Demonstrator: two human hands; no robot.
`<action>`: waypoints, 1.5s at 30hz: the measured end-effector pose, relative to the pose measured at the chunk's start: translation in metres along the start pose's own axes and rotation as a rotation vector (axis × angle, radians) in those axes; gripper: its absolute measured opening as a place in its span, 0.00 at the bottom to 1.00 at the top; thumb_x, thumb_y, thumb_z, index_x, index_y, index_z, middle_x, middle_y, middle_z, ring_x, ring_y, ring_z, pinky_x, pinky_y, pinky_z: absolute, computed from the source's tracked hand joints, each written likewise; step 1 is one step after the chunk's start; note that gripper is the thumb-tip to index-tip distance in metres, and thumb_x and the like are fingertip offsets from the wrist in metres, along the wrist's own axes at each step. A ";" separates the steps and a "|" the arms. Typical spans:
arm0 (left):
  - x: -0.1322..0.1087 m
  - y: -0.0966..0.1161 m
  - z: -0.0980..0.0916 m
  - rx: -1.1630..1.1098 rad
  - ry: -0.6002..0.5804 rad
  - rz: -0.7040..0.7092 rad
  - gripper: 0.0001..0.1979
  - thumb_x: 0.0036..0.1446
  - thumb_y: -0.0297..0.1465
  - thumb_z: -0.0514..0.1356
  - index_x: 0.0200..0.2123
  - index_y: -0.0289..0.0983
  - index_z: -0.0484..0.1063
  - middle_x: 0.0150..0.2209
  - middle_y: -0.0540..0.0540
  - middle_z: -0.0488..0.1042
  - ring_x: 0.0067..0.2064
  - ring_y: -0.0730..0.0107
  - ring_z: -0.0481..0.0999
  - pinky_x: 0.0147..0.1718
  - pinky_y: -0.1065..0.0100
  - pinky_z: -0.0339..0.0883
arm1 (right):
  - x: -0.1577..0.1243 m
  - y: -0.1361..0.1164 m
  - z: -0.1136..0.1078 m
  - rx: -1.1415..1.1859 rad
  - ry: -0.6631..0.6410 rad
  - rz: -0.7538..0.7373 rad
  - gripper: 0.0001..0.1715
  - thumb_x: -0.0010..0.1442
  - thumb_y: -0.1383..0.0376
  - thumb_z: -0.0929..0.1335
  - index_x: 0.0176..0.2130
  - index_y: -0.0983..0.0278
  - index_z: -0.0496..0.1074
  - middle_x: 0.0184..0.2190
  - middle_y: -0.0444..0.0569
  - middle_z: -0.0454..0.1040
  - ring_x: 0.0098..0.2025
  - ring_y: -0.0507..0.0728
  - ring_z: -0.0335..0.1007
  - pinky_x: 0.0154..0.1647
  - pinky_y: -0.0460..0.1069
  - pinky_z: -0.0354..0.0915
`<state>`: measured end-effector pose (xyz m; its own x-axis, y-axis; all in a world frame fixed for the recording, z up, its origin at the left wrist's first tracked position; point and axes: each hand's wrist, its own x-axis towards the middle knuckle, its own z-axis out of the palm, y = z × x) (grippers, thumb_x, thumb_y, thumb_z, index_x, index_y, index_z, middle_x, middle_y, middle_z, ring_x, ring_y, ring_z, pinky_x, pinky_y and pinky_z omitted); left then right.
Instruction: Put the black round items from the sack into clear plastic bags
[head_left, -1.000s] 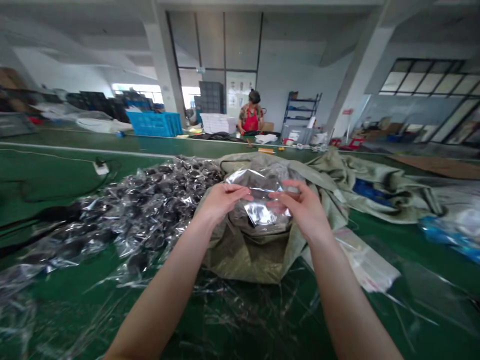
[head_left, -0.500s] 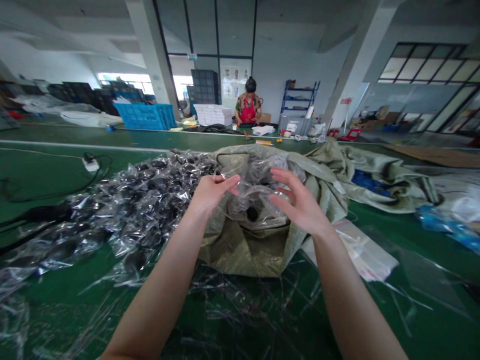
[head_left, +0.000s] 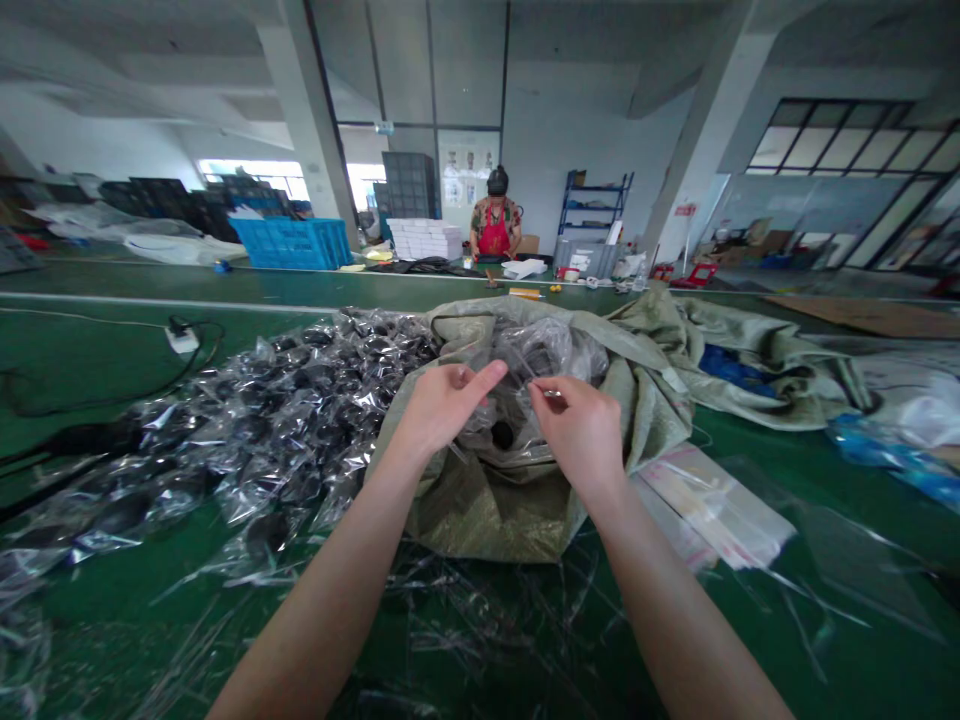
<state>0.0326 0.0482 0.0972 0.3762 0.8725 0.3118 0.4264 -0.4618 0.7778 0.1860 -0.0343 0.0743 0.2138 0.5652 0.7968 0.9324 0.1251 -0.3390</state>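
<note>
Clear plastic (head_left: 517, 362), apparently a thin bag, stretches between my hands over the mouth of a woven olive sack (head_left: 502, 510). On the left, my left hand (head_left: 448, 400) is closed with its thumb laid along the plastic; the fingertips are partly hidden. My right hand (head_left: 581, 425) pinches the plastic between thumb and curled fingers. Inside the sack lie clear-wrapped items (head_left: 551, 345), and a round black piece (head_left: 502, 434) shows just below my hands. Beside the sack spreads a heap of dark rounded items in clear bags (head_left: 300, 390).
Flat clear bags (head_left: 720, 505) are stacked right of the sack, and loose plastic strips (head_left: 495, 610) litter the green table nearest me. Another olive sack (head_left: 795, 390) lies behind them. A power strip (head_left: 181, 338) with cables sits left. Across the tables, a person (head_left: 495, 225) works near a blue crate (head_left: 292, 243).
My right hand has gone from open, fingers spread, to a pinch, moving slightly down and inward. My left hand has shifted a little right and its fingers have curled more.
</note>
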 end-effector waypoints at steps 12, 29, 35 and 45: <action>-0.010 0.008 0.017 0.151 0.013 0.153 0.14 0.54 0.34 0.53 0.18 0.38 0.66 0.21 0.50 0.71 0.25 0.71 0.68 0.27 0.70 0.55 | -0.005 -0.019 -0.002 -0.027 -0.003 0.111 0.06 0.58 0.66 0.65 0.29 0.63 0.69 0.27 0.47 0.75 0.29 0.55 0.71 0.32 0.48 0.62; -0.056 0.044 -0.015 0.219 -0.003 0.203 0.14 0.54 0.31 0.52 0.17 0.37 0.59 0.17 0.53 0.61 0.20 0.77 0.57 0.22 0.72 0.48 | -0.006 -0.049 -0.037 0.022 0.059 0.073 0.06 0.56 0.66 0.65 0.27 0.62 0.65 0.22 0.43 0.66 0.23 0.50 0.62 0.24 0.45 0.58; -0.065 0.047 -0.020 0.246 0.034 0.264 0.16 0.56 0.31 0.52 0.17 0.37 0.58 0.15 0.54 0.59 0.19 0.78 0.56 0.20 0.72 0.47 | -0.008 -0.056 -0.041 0.028 0.100 0.025 0.07 0.56 0.66 0.65 0.26 0.61 0.63 0.21 0.42 0.65 0.21 0.50 0.61 0.21 0.44 0.57; -0.058 0.043 -0.021 0.420 0.144 0.261 0.14 0.53 0.30 0.53 0.16 0.37 0.59 0.16 0.52 0.62 0.20 0.77 0.57 0.21 0.72 0.48 | -0.009 -0.047 -0.032 0.030 0.077 0.116 0.07 0.53 0.65 0.66 0.25 0.60 0.64 0.18 0.40 0.62 0.19 0.51 0.60 0.21 0.46 0.57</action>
<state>0.0123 -0.0194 0.1240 0.4101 0.7189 0.5613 0.6379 -0.6659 0.3867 0.1494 -0.0716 0.0991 0.3424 0.5135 0.7868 0.8912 0.0878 -0.4451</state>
